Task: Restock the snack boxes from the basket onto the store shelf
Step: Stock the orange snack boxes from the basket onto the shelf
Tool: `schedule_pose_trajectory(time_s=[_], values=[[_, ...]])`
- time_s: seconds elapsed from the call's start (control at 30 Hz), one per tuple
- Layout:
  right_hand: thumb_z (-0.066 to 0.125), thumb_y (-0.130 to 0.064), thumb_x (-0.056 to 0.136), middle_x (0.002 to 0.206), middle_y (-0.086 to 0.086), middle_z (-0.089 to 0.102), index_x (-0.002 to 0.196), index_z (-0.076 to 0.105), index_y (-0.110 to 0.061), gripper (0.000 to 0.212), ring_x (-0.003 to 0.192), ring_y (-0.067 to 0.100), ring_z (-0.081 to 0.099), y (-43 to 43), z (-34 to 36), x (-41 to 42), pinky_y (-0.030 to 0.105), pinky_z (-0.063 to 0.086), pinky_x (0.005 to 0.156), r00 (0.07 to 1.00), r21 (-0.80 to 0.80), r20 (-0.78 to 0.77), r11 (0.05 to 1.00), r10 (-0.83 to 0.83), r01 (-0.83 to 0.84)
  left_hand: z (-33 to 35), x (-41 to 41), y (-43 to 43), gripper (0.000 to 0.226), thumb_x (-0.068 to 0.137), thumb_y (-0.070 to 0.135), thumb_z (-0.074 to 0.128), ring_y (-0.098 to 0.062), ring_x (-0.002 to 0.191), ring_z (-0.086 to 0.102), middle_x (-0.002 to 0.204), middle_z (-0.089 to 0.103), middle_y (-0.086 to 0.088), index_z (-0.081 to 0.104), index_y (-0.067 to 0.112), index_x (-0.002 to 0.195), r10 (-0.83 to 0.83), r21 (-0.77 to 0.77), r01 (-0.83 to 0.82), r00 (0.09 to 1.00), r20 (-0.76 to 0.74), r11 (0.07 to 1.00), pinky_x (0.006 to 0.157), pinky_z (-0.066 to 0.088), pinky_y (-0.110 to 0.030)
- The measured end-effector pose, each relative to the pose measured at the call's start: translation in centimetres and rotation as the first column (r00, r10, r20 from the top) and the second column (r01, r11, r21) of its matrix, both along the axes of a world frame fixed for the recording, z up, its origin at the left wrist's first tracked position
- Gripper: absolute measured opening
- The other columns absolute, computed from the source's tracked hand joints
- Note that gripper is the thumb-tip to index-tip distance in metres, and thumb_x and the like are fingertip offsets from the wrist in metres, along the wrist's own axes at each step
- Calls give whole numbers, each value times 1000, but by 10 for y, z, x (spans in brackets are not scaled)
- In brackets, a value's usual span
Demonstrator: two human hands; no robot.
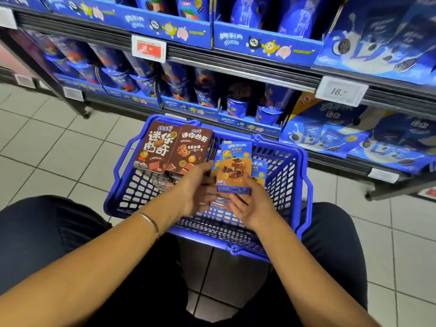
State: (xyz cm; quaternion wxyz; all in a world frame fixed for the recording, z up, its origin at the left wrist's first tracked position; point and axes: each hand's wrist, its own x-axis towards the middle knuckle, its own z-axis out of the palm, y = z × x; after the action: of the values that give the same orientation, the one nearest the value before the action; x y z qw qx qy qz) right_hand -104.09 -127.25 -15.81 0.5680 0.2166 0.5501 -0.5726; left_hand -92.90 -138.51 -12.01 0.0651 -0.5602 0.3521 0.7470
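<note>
Now the right hand (pixel 252 206) is pinching an orange box (pixel 233 171) in the basket (pixel 280 175); the left hand (pixel 195 192) is lying spread beside it.

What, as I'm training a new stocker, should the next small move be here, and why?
Probably lift the blue and orange box straight up out of the basket toward the shelf. The right hand grips its lower end, it stands upright, apart from the brown boxes, and the left hand is close beside it.
</note>
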Motion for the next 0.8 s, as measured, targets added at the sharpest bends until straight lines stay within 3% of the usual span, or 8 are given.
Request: schedule_pose_trajectory(time_s=[0.13,0.23,0.3,0.4,0.47,0.6,0.7,0.8], values=[[73,-41,91,126,0,70,118,69,-33,29,106,20,69,12,20,-1,34,51,79,992,-92,-111,993,65,-75,7,-13,-13,53,90,67,64,-26,95,67,105,76,-6,74,19,107,-21,-64,11,987,-162,998,87,50,-38],[76,-42,85,122,5,74,112,68,-21,35,104,21,73,13,28,1,36,53,84,966,-172,-209,967,151,-189,9,-25,-17,35,89,51,76,-24,83,78,103,81,-9,84,17,89,28,-98,-58,958,-286,994,72,62,-35],[77,-50,78,124,9,72,110,62,-19,47,101,22,75,14,29,1,40,55,91,943,-200,-270,946,196,-254,8,-29,-22,32,84,45,84,-25,80,79,103,81,-12,83,14,94,74,-162,-126,953,-293,979,67,62,-33],[64,-67,81,121,8,74,123,66,-15,67,106,23,74,19,19,-1,44,53,93,971,-221,-162,952,177,-210,4,-33,-29,30,79,39,89,-27,83,79,105,80,-15,83,13,93,115,-196,-178,948,-296,964,69,63,-37],[57,-65,92,121,8,72,122,65,-15,59,111,24,69,24,2,-4,42,50,94,992,-100,-61,989,106,-112,1,-38,-28,23,80,37,89,-27,81,80,101,81,-14,84,14,86,156,-165,-212,942,-297,963,70,64,-40],[62,-42,97,119,4,61,112,64,-21,25,108,20,58,26,-27,-1,39,44,91,1000,208,-21,978,0,5,-2,-46,-17,51,85,37,85,-24,86,77,103,81,-11,73,6,124,152,-167,-205,946,-286,964,89,63,-44],[65,-28,94,102,5,65,105,65,-16,17,83,19,58,21,-40,0,39,49,84,997,251,-7,965,-80,79,-5,-48,-8,59,85,34,85,-23,76,78,101,81,-13,67,2,132,152,-140,-198,948,-281,970,64,63,-36],[61,-16,97,95,10,67,100,63,-11,6,66,20,59,15,-47,2,37,54,68,987,263,-112,954,-117,142,-7,-47,-4,59,85,32,86,-22,73,79,97,81,-12,66,3,132,161,-151,-205,952,-262,967,57,61,-31]])
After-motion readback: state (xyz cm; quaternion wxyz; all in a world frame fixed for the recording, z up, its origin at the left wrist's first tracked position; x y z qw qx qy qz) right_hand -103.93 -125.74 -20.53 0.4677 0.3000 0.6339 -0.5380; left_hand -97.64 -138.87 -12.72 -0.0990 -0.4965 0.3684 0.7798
